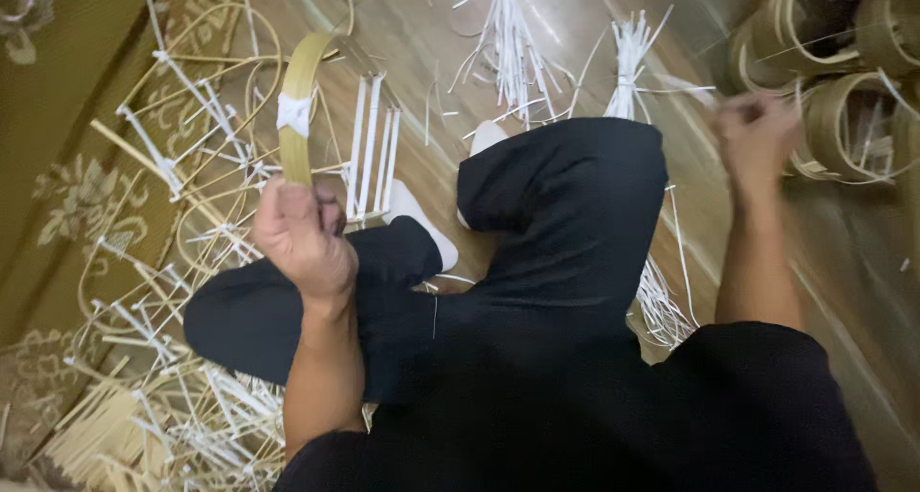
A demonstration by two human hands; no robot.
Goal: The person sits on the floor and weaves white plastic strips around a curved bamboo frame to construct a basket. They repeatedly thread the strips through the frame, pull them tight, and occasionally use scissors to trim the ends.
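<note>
My left hand [302, 233] is closed around a curved yellow bamboo hoop [300, 99] bound with a white tie, with several white strips hanging from its far side. The hoop stands upright above my crossed legs in dark trousers [556, 214]. My right hand [757, 133] is stretched out to the right, blurred, close to a stack of round bamboo frames [843, 118]; whether it holds anything is unclear.
A heap of bamboo hoops with white ties [182, 195] lies on the left, over a patterned carpet [57, 185]. Bundles of white strips [513, 51] lie on the wooden floor ahead and beside my right knee [661, 305]. Loose bamboo sticks [96, 434] lie bottom left.
</note>
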